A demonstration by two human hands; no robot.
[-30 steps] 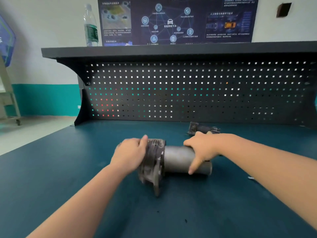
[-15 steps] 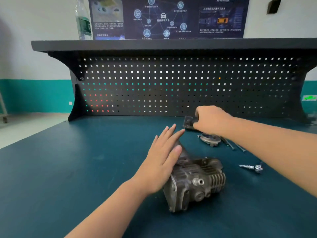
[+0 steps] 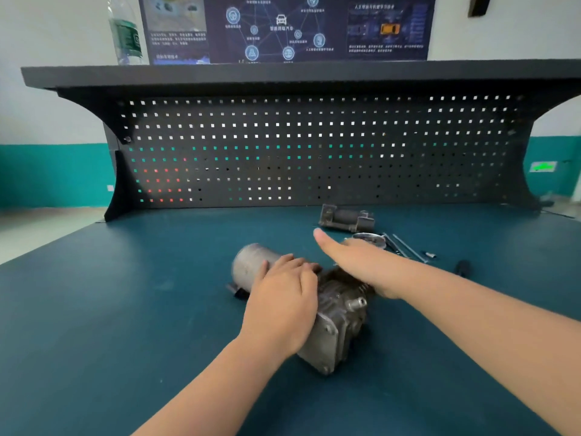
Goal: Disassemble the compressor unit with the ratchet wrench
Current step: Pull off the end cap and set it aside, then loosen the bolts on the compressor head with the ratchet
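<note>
Compressor unit lies on its side on the teal bench top, grey cylinder end angled away to the left, finned cast head toward the near right.

Left hand lies palm-down across the unit where cylinder meets cast body. Fingers are bent over the top of the housing, close together, tips resting on the metal. Thumb is hidden; whether it wraps round cannot be told.

Right hand reaches across above the far side of the unit. Fingers are straight and pressed together, pointing up-left; the tips hold nothing and stand clear of the bench. The heel of this hand sits just over the finned head; contact cannot be told.

Beyond the right fingertips, toward the pegboard: a dark metal bracket part lying flat. Just behind the right knuckles, a round metal cover, partly hidden by the hand. To the right of that, two thin rods lie side by side, then a small socket piece, then a dark handle end, mostly blurred.

On the shelf above the pegboard stands a clear plastic bottle, far left of both hands. A dark poster hangs on the wall behind.
</note>
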